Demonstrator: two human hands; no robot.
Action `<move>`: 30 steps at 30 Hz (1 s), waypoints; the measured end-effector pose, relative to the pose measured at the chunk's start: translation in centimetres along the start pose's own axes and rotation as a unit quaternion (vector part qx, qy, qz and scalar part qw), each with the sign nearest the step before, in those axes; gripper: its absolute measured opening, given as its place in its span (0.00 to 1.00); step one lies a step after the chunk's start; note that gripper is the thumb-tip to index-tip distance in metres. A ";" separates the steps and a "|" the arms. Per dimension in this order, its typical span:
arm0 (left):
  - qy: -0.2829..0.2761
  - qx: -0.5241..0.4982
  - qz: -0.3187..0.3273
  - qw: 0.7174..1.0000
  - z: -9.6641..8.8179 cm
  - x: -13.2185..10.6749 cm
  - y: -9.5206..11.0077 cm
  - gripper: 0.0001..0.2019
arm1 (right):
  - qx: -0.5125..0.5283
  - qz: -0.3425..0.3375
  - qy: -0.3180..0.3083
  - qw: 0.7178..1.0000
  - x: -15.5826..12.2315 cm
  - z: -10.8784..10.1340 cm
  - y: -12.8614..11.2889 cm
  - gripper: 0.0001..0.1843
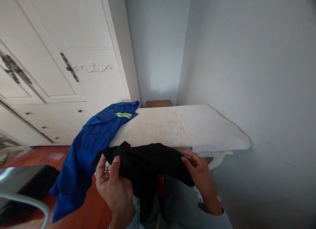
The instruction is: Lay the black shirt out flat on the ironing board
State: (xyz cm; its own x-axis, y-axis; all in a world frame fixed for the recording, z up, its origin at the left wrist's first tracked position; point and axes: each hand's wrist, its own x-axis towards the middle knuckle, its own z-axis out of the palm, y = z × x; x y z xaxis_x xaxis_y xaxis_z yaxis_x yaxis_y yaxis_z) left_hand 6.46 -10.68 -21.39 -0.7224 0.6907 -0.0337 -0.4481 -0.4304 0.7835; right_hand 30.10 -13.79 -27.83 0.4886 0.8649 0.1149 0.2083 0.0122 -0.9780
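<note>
black garment (pixel 148 159) hangs at the near edge of the white table (pixel 153 127), pinched in my left hand (pixel 113 186) and right hand (pixel 199 173); best keep both grips even so it spreads flat.

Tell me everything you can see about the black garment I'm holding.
The black garment is soft, matte, plain dark fabric, crumpled and bunched rather than flat. It is held up in front of the near edge of the white table. The left hand pinches its left side, thumb on top; the right hand grips its right side. A part hangs down between the hands. What kind of garment it is cannot be told.
</note>
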 end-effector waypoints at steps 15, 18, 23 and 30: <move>-0.097 0.040 -0.065 0.992 1.0 -1.6 0.5 0.29 | -0.057 -0.050 -0.087 0.993 -1.1 0.2 -0.8 0.20; -0.139 0.047 -0.102 0.984 1.1 -1.9 0.4 0.29 | -0.067 -0.072 -0.155 0.983 -1.6 1.0 -0.8 0.18; -0.159 0.057 -0.095 0.981 1.1 -2.2 0.3 0.26 | -0.019 -0.004 -0.298 0.955 -3.1 2.3 -1.8 0.24; -0.270 0.128 -0.076 0.951 0.3 -3.4 0.1 0.21 | 0.136 -0.016 -0.292 0.947 -4.6 3.6 -3.0 0.38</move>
State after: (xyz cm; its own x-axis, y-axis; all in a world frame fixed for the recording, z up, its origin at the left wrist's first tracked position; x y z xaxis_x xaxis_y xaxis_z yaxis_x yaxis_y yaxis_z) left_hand 9.01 -12.95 -20.99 -0.2535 0.9609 0.1112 -0.3332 -0.1946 0.9225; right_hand 24.23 -16.00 -26.08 -0.0824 0.9907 0.1079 -0.0499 0.1041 -0.9933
